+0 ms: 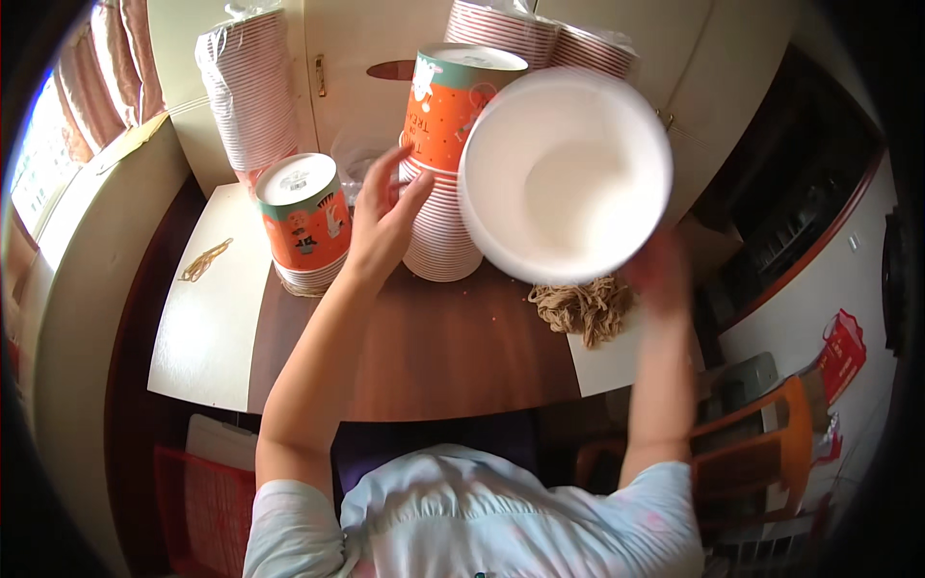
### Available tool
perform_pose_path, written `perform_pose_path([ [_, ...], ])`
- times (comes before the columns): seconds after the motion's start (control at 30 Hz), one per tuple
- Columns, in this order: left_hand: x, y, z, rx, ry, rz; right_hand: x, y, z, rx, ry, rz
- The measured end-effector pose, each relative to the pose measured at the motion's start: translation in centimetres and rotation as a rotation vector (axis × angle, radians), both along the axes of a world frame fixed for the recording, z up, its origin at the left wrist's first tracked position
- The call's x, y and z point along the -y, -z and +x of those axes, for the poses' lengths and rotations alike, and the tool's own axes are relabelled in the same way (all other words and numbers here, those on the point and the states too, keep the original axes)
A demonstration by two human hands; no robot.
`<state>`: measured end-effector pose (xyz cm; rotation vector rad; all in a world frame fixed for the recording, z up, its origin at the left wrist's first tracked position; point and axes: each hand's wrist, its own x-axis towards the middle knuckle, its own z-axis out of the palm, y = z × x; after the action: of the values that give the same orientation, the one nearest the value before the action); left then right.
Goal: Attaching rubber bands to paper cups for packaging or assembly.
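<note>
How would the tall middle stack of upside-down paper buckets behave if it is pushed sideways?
The paper bucket stack may tip if pushed near its top, being much taller than wide. Its closely nested rims suggest a low push might slide it whole.

This is looking like a room in a home. Left of the tabletop (434, 361), pinkish curtains (120, 58) are hanging by a bright window (39, 173), as in a dwelling. Behind the tabletop, pale cupboard doors (352, 29) are rising, one bearing a small metal handle (320, 77). At the right of the tabletop, near its front, an orange-brown chair (795, 433) is standing in household fashion. On the tabletop, tall stacks of paper tubs (252, 91) are adding a workroom note; whether the room is also serving as a small workshop is staying unclear.
</note>
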<state>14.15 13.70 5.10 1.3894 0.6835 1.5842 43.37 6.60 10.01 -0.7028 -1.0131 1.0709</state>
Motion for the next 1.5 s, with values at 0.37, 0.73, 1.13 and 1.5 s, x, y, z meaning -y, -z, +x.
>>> perform_pose_path([
  [0.37, 7.7, -0.6, -3.6, -0.648, 0.189, -0.298, 2.1, 19.6, -5.2, -0.001, -0.560, -0.509],
  [0.73, 10.6, 2.4, -5.7, -0.813, -0.243, -0.387, -1.4, 9.7, 5.4, 1.424, 0.405, -0.014],
  [1.13, 12.4, 2.0, -5.9, -0.933, -0.342, -0.271, -7.9, 5.5, 7.3, 1.114, 0.204, -0.101],
  [1.5, 9.9, -3.0, -3.5, -0.317, 0.045, -0.101, -5.2, -12.1, -0.3, 0.557, -0.224, 0.241],
])
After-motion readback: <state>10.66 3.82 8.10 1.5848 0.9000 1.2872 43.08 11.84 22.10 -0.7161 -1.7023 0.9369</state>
